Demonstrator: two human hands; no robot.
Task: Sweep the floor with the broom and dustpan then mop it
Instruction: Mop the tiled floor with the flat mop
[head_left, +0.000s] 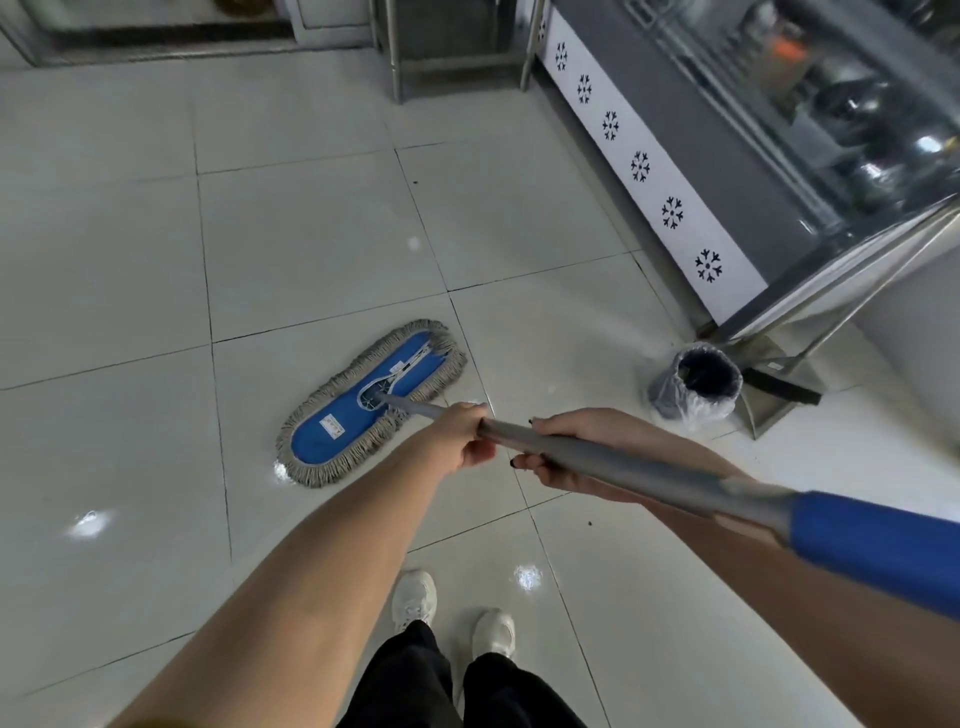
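Blue-backed and fringed in grey, the mop head (371, 402) lies flat on the pale tiled floor (130, 260), ahead and left of my white shoes (415, 597). Its long axis runs from near-left to far-right. The grey mop handle (623, 462) slants back from the head's middle toward my right side, crossing that axis almost square. My left hand (457, 436) wraps the handle lower down, nearer the head. My right hand (561, 452) curls round it just behind, the two close but apart. The dustpan (769, 366) stands by the lined bin (701, 387) at the counter's foot, so I judge the sweeping done. The next stroke, I reckon, should run along the handle's line, the head broadside.
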